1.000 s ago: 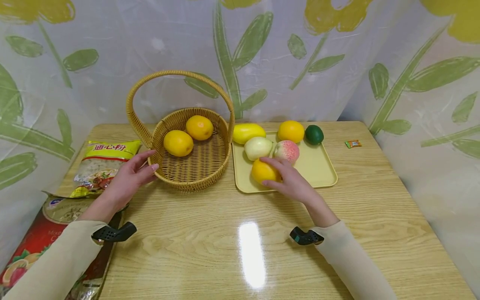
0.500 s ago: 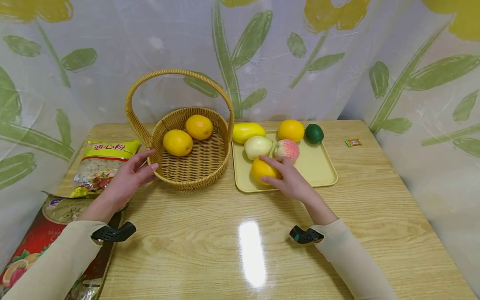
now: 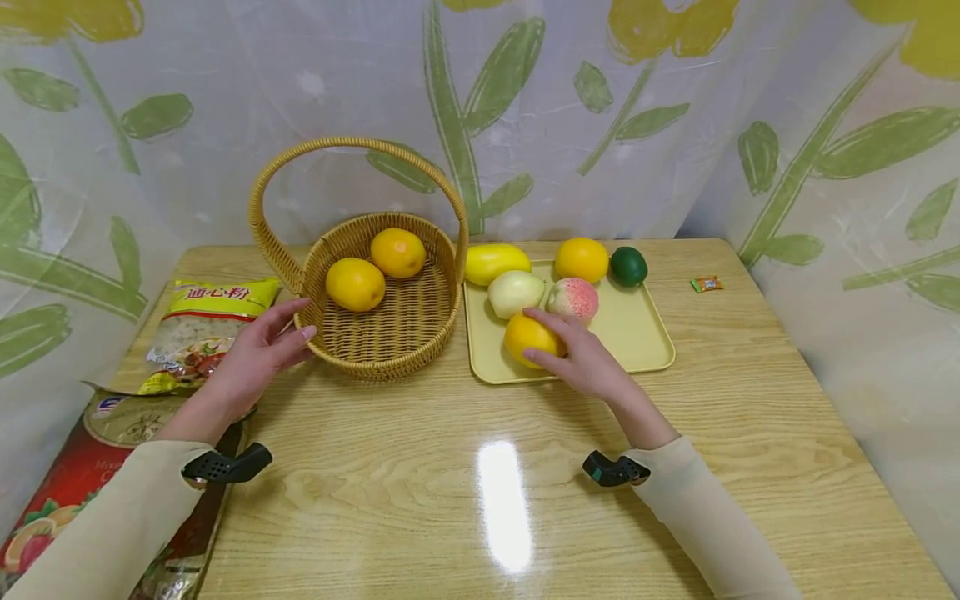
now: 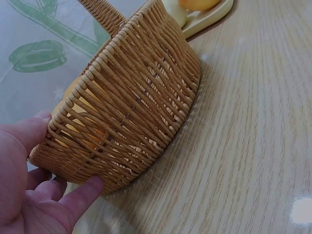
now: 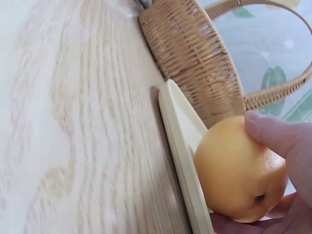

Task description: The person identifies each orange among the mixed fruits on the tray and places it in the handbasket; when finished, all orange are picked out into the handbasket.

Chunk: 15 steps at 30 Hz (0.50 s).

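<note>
In the head view my right hand (image 3: 588, 358) grips an orange (image 3: 527, 340) at the front left of a pale yellow tray (image 3: 633, 333). Its thumb lies along one side of the fruit in the right wrist view, with fingers curled beneath; the orange (image 5: 231, 170) overlaps the tray's rim there. My left hand (image 3: 258, 354) holds the near left side of a wicker basket (image 3: 382, 369). Seen from the left wrist, the thumb is at the basket's rim and the fingers lie against its woven wall. Two yellow-orange fruits (image 3: 356, 284) lie inside the basket.
Also on the tray are a long yellow fruit (image 3: 495, 263), a pale green fruit (image 3: 516, 293), a peach (image 3: 573, 300), another orange (image 3: 582, 260) and a dark green fruit (image 3: 628, 266). A pasta bag (image 3: 213, 321) and red bag (image 3: 97, 467) lie left; a small wrapped packet (image 3: 707, 284) sits right.
My right hand and the orange have shifted very slightly to the right on the tray. The left hand stays at the basket.
</note>
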### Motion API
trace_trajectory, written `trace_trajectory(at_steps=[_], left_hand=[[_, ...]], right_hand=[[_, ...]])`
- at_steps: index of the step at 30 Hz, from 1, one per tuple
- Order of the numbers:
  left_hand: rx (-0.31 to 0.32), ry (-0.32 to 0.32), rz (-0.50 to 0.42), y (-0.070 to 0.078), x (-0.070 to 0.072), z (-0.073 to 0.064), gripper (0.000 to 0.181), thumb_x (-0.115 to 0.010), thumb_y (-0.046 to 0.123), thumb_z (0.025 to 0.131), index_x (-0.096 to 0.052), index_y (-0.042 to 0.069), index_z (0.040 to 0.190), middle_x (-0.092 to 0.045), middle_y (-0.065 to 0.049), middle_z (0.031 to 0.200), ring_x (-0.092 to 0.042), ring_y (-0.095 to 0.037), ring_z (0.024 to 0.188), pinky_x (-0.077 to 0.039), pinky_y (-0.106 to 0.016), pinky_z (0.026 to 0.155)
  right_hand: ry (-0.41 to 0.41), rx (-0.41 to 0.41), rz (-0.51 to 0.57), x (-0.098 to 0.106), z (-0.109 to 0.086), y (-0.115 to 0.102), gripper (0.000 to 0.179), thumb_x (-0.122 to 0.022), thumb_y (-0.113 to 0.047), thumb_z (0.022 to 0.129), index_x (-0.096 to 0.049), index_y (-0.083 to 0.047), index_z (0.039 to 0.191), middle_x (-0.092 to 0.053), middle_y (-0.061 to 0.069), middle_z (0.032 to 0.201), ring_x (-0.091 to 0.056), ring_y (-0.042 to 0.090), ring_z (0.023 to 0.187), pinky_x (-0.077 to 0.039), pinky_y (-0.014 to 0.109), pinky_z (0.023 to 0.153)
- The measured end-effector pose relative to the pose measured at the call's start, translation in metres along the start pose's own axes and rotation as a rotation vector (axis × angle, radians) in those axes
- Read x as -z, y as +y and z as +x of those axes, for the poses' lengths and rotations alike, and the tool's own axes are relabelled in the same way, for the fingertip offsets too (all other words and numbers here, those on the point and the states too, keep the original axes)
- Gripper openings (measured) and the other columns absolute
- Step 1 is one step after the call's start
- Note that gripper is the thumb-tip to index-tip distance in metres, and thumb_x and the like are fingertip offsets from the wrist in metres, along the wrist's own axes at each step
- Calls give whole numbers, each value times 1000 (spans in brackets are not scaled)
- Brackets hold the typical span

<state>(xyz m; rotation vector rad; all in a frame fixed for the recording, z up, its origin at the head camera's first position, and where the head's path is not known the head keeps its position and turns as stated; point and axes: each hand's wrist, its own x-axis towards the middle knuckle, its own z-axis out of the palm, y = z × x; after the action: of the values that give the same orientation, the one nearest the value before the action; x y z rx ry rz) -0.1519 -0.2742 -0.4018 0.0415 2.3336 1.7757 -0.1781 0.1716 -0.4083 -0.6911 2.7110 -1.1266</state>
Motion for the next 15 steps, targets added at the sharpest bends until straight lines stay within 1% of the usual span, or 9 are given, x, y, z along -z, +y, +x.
trace_trajectory(at_steps=[5, 8, 10, 12, 15], left_hand=[[-5, 1, -9, -2, -1, 0, 71, -54, 36, 100, -21, 7, 156, -16, -21, 159, -31, -33, 141, -50, -23, 93], [-5, 0, -12, -2, -1, 0, 72, -54, 37, 100, -20, 7, 156, -16, -21, 160, -33, -32, 140, -50, -22, 93], [-5, -2, -14, -2, -1, 1, 72, -55, 37, 100, -20, 6, 156, -16, -21, 160, -34, -31, 140, -50, -22, 92], [-8, -3, -12, -2, 0, 1, 72, -54, 36, 100, -20, 6, 156, -16, -21, 159, -35, -31, 139, -50, -21, 92], [-10, -4, -10, -1, 0, 0, 71, -54, 36, 101, -20, 5, 155, -16, -22, 159, -37, -29, 138, -50, -21, 92]], right_hand=[[14, 6, 14, -3, 0, -2, 57, -66, -29, 95, -46, -18, 148, -52, 19, 130, -46, 31, 106, -41, 39, 81], [16, -4, 17, -2, -1, -5, 58, -67, -30, 94, -47, -19, 147, -52, 18, 127, -46, 30, 105, -40, 38, 80], [21, 4, 19, 0, -2, -8, 57, -67, -30, 94, -47, -19, 147, -53, 17, 126, -46, 30, 104, -41, 38, 79], [29, 23, 26, 4, -3, -13, 57, -67, -30, 94, -47, -20, 147, -54, 15, 127, -47, 29, 105, -41, 38, 80], [37, 69, 42, 11, -2, -21, 57, -68, -29, 94, -47, -20, 147, -55, 13, 125, -47, 28, 104, -42, 38, 79]])
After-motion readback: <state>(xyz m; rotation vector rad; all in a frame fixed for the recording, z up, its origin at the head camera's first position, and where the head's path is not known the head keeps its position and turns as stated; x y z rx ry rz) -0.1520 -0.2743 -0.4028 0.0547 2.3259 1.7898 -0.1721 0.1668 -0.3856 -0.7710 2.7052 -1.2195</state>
